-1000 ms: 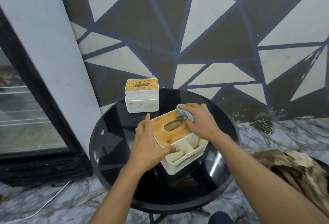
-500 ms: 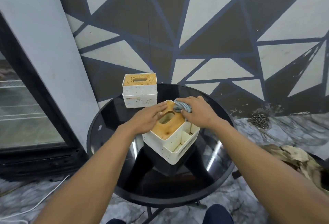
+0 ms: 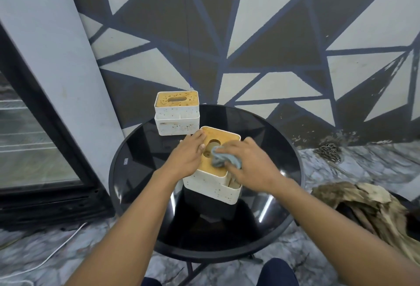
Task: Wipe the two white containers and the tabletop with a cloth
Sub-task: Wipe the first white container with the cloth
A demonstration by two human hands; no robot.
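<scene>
A white speckled container (image 3: 212, 189) with a stained wooden lid stands in the middle of the round black glass tabletop (image 3: 141, 163). My right hand (image 3: 252, 167) presses a crumpled grey-blue cloth (image 3: 223, 159) onto that lid, just beside its oval slot. My left hand (image 3: 187, 157) rests flat against the lid's left edge and steadies the box. A second white container (image 3: 177, 117) with the same kind of wooden lid stands at the table's far left rim, next to the wall.
A glass-door fridge (image 3: 34, 140) stands at the left, with a white cable (image 3: 45, 260) on the marble floor. A brown heap of dried leaves (image 3: 368, 206) lies at the right, and a chain (image 3: 329, 152) lies by the patterned wall.
The near container has turned on the table and sits closer to the far one. My right hand has slid the cloth from the lid's far edge toward its middle.
</scene>
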